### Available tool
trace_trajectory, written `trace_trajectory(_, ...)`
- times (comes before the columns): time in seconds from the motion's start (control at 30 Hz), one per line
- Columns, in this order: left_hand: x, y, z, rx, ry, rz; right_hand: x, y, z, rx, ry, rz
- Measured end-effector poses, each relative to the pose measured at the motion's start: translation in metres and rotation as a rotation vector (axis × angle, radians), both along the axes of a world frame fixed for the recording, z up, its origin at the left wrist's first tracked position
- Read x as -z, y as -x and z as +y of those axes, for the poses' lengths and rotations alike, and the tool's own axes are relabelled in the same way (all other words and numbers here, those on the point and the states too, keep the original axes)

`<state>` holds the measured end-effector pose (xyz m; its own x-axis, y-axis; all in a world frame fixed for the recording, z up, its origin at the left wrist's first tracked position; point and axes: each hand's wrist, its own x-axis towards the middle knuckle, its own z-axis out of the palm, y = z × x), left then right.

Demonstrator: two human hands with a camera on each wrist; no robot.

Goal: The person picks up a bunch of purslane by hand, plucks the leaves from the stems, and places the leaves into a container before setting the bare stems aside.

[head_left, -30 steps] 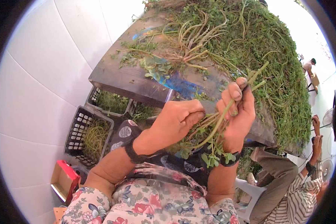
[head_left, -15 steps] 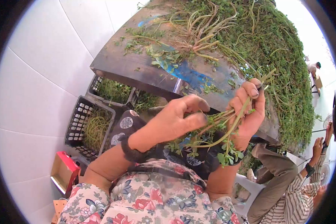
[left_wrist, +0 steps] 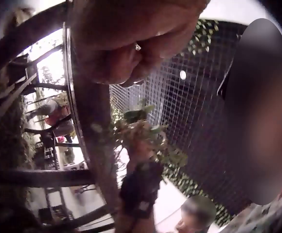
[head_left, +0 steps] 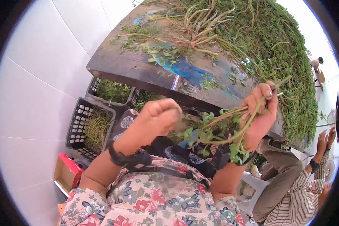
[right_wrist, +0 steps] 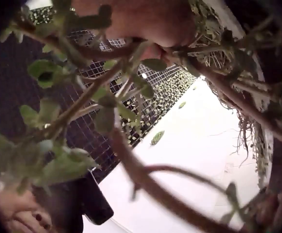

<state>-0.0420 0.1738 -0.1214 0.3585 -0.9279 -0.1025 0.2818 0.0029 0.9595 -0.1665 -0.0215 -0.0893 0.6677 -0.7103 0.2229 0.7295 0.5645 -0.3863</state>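
Observation:
My right hand (head_left: 261,113) grips a small bunch of purslane stems (head_left: 233,140) near the table's front edge. Thick stem ends poke out above the fingers, and leafy tips hang down toward my lap. Close up in the right wrist view, reddish stems (right_wrist: 155,191) with rounded leaves cross below the right hand (right_wrist: 141,22). My left hand (head_left: 160,118) is to the left of the leafy tips, blurred, its fingers curled. Those curled left fingers (left_wrist: 116,63) fill the top of the left wrist view, and nothing shows in them.
A large heap of purslane (head_left: 267,49) covers the far and right parts of the wooden table (head_left: 120,71). Loose thick stems (head_left: 203,37) lie nearer. Black crates (head_left: 77,128) with greens stand below left, beside a red box (head_left: 67,173). Another person (head_left: 301,192) sits at right.
The left hand touched the bunch, then its thumb and finger parted; now it has moved left, fingers curled. The right hand has moved right, still gripping the stems.

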Motion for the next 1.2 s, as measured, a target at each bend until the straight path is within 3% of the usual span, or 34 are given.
trace_trajectory(0.07,-0.004,-0.006,0.006,0.057,0.08,0.397,-0.006,-0.003,0.005,0.105,0.057,0.068)
trace_trajectory(0.2,-0.027,0.01,-0.002,0.087,0.112,0.421,-0.001,-0.015,0.026,0.462,0.159,0.457)
trace_trajectory(0.43,-0.023,0.021,0.0,0.261,0.017,0.248,-0.005,-0.017,0.034,0.598,0.214,0.541)
trace_trajectory(0.5,-0.026,0.023,-0.002,0.269,-0.033,0.175,-0.006,-0.019,0.04,0.623,0.23,0.517)
trace_trajectory(0.6,-0.004,0.024,-0.01,0.033,0.056,-0.242,-0.008,-0.019,0.046,0.621,0.274,0.466)
trace_trajectory(0.63,-0.001,0.021,-0.011,0.022,-0.037,-0.378,-0.009,-0.019,0.048,0.615,0.293,0.448)
trace_trajectory(0.73,-0.001,0.021,-0.014,-0.001,0.066,-0.385,-0.011,-0.021,0.056,0.596,0.301,0.439)
trace_trajectory(0.83,-0.009,0.023,-0.018,0.009,-0.004,-0.252,-0.007,-0.026,0.061,0.593,0.397,0.453)
trace_trajectory(0.93,0.001,0.023,-0.021,0.052,0.099,-0.129,-0.006,-0.027,0.062,0.564,0.403,0.474)
trace_trajectory(1.03,-0.006,0.021,-0.016,0.134,-0.099,0.107,-0.011,-0.025,0.052,0.604,0.311,0.456)
trace_trajectory(1.13,-0.002,0.02,-0.016,0.093,-0.038,0.223,-0.016,-0.025,0.052,0.638,0.305,0.493)
trace_trajectory(1.2,-0.012,0.024,-0.019,0.063,-0.053,0.104,-0.012,-0.027,0.057,0.621,0.383,0.498)
